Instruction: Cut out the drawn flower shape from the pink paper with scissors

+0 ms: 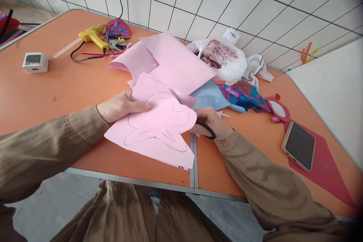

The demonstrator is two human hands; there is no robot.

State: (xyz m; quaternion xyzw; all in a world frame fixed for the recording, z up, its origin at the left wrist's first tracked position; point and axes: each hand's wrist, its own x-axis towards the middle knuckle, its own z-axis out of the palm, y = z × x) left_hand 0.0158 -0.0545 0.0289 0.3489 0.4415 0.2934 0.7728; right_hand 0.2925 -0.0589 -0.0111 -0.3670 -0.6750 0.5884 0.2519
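A pink sheet [147, 143] with a bow-like outline drawn on it is held up over the front of the table. My left hand [124, 106] pinches its left side, thumb on top beside the drawn line. Behind the sheet's right edge, my right hand [211, 123] is closed on scissors [209, 130] with black handles. A blade tip shows above the sheet near the top of the outline, where a cut runs along the right side. The rest of the blades and most of my right fingers are hidden by the sheet.
More pink sheets [181, 60] lie just behind, beside a light blue sheet [211, 96]. A yellow glue gun [93, 37] with keys [115, 44] is at the back left, near a white box [35, 62]. A plastic bag [227, 58] stands by the wall; a phone [300, 145] lies right.
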